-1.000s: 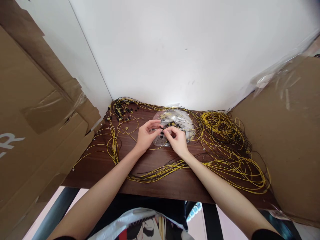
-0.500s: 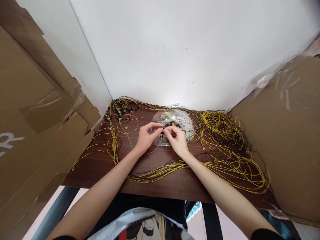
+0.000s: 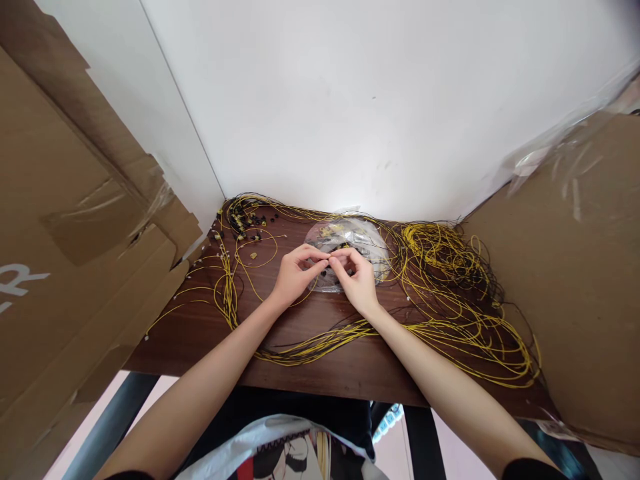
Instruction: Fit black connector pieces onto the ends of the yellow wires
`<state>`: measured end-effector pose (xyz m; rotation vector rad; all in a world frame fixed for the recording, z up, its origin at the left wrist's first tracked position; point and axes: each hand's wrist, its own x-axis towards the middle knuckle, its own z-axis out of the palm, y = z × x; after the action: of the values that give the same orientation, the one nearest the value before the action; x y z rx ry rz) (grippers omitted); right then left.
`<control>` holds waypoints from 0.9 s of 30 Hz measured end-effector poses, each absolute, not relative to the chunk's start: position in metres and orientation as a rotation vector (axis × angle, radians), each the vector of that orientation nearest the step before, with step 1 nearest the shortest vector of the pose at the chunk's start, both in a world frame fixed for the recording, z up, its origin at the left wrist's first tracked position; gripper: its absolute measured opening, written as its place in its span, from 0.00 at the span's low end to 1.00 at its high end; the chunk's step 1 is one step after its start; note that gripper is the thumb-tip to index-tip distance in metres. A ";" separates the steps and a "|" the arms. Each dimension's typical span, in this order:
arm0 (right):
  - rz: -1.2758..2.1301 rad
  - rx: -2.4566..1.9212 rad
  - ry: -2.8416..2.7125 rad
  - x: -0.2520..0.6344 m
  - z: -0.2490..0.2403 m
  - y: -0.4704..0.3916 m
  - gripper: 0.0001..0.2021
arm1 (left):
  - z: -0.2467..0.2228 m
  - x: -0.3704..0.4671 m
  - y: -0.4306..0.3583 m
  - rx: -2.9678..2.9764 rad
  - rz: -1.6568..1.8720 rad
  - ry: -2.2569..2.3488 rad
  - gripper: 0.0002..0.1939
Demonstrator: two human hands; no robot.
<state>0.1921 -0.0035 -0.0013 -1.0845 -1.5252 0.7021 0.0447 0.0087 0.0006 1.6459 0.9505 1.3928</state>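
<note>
Both hands meet fingertip to fingertip over a clear plastic bag (image 3: pixel 375 243) of small black and yellow parts. My left hand (image 3: pixel 296 272) is pinched closed, and a thin yellow wire (image 3: pixel 301 300) curves up toward its fingers. What lies between its fingertips is too small to make out. My right hand (image 3: pixel 357 277) is pinched too, thumb and forefinger touching the left fingertips, its content hidden. A bundle of yellow and black wires (image 3: pixel 310 353) loops across the table below the hands.
Small black and yellow pieces (image 3: pixel 245 223) are scattered at the table's back left. Tangled wires (image 3: pixel 440 253) cover the right side. Cardboard (image 3: pixel 100 200) stands at the left and more cardboard (image 3: pixel 565 267) at the right, with a white wall (image 3: pixel 350 100) behind the brown table (image 3: pixel 285 330).
The fingertips of both hands have closed together slightly, and my right forefinger has lifted a little toward the left fingertips. The wire near my left hand has shifted slightly.
</note>
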 end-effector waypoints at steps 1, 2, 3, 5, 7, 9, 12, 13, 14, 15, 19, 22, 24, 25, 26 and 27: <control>0.703 -1.080 -1.522 0.192 -0.001 -0.004 0.09 | 0.001 0.045 0.008 1.643 1.391 0.951 0.04; 0.703 -1.077 -1.520 0.192 -0.001 -0.004 0.09 | 0.001 0.045 0.008 1.640 1.388 0.953 0.04; 0.702 -1.074 -1.519 0.192 -0.001 -0.004 0.09 | 0.001 0.045 0.008 1.640 1.385 0.955 0.04; 0.698 -1.066 -1.519 0.192 -0.002 -0.003 0.08 | 0.002 0.045 0.008 1.643 1.378 0.964 0.04; 0.695 -1.055 -1.522 0.193 -0.003 -0.003 0.08 | 0.003 0.045 0.007 1.644 1.372 0.972 0.04; 0.690 -1.046 -1.523 0.193 -0.004 -0.003 0.07 | 0.003 0.045 0.007 1.643 1.367 0.974 0.04; 0.684 -1.045 -1.525 0.193 -0.004 -0.002 0.07 | 0.003 0.046 0.007 1.643 1.369 0.971 0.04; 0.680 -1.048 -1.525 0.193 -0.004 -0.002 0.07 | 0.003 0.046 0.007 1.645 1.371 0.971 0.04; 0.677 -1.049 -1.526 0.193 -0.004 -0.002 0.07 | 0.003 0.046 0.007 1.646 1.372 0.972 0.04; 0.674 -1.049 -1.527 0.193 -0.004 -0.002 0.07 | 0.003 0.046 0.007 1.647 1.371 0.972 0.04; 0.663 -1.043 -1.524 0.192 -0.004 -0.003 0.06 | 0.003 0.046 0.007 1.650 1.368 0.975 0.04; 0.658 -1.043 -1.523 0.192 -0.004 -0.003 0.05 | 0.003 0.046 0.007 1.653 1.369 0.978 0.04; 0.658 -1.043 -1.523 0.192 -0.004 -0.003 0.05 | 0.003 0.046 0.007 1.662 1.368 0.979 0.04; 0.659 -1.044 -1.522 0.192 -0.004 -0.003 0.05 | 0.003 0.046 0.007 1.667 1.367 0.980 0.04; 0.658 -1.044 -1.524 0.192 -0.004 -0.003 0.05 | 0.004 0.046 0.007 1.669 1.365 0.980 0.05; 0.658 -1.044 -1.526 0.192 -0.003 -0.003 0.05 | 0.004 0.046 0.007 1.669 1.364 0.981 0.05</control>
<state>0.1923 -0.0030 -0.0034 -1.0436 -1.5258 0.6577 0.0458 0.0065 0.0038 1.6689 0.9806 1.3642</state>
